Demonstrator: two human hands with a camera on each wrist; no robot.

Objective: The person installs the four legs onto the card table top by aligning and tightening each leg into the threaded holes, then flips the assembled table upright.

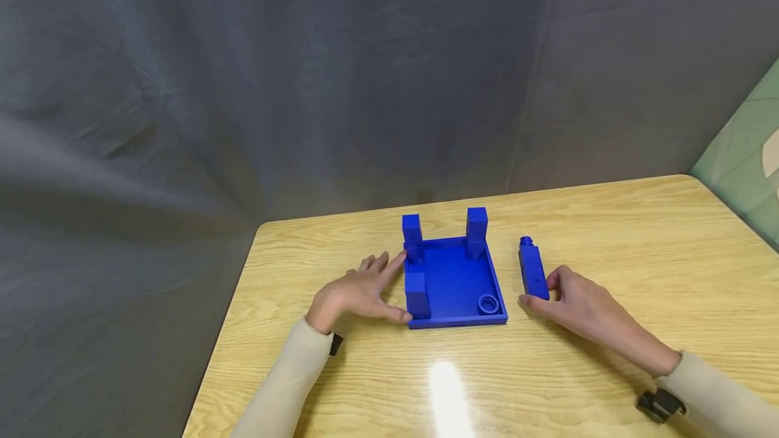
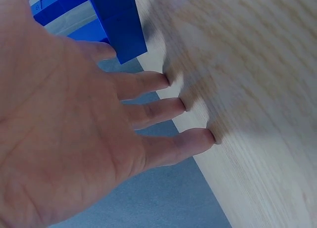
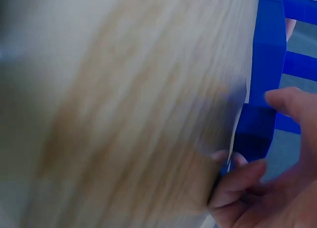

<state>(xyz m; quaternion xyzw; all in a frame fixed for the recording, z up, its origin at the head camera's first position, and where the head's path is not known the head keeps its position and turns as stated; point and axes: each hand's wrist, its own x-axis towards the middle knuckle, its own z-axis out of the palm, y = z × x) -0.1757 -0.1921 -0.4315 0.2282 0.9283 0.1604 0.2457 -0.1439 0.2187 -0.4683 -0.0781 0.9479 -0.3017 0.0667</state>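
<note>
A square blue tray (image 1: 453, 282) with a low rim lies on the table. Blue rectangular posts rise from three of its corners: a back left post (image 1: 412, 230), a back right post (image 1: 477, 225) and a front left post (image 1: 417, 296). The front right corner has a round ring socket (image 1: 488, 304). My left hand (image 1: 360, 291) is spread at the tray's left side, forefinger and thumb tips at the rim. To the right of the tray, my right hand (image 1: 584, 304) pinches the lower end of a loose blue post (image 1: 533, 270), whose threaded tip points away from me.
The wooden table (image 1: 639, 249) ends at a grey curtain (image 1: 389, 86) along the back and left. A green patterned surface (image 1: 745, 154) shows beyond the right edge. Dark wrist devices, such as the right one (image 1: 660, 405), sit at both sleeves.
</note>
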